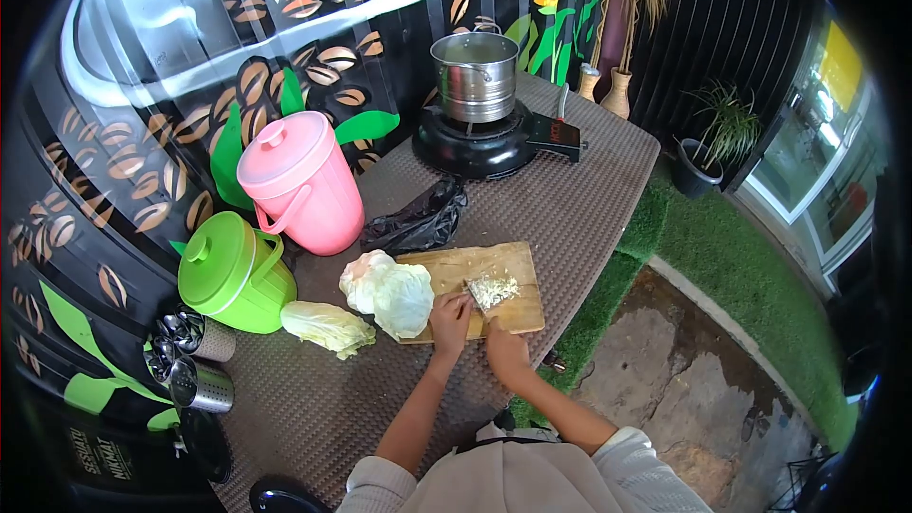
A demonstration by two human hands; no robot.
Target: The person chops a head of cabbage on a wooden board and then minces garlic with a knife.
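Observation:
A wooden cutting board (513,316) lies on the brown textured table, with a small heap of finely chopped pale pieces (496,289) near its middle. My right hand (507,351) is closed at the board's front edge around what looks like a knife handle; a blade (477,294) lies against the heap. My left hand (449,321) is beside the blade, fingers together, and what they hold, if anything, is too small to name. Pale cabbage (403,300) rests on the board's left part, close to my left hand. A longer napa cabbage (329,327) lies on the table further left.
A steel pot (474,76) stands on a black portable stove (475,147) at the back. Pink (306,185) and green (237,271) lidded pitchers, a black plastic bag (418,218) and steel utensil holders (201,385) are on the table's left side.

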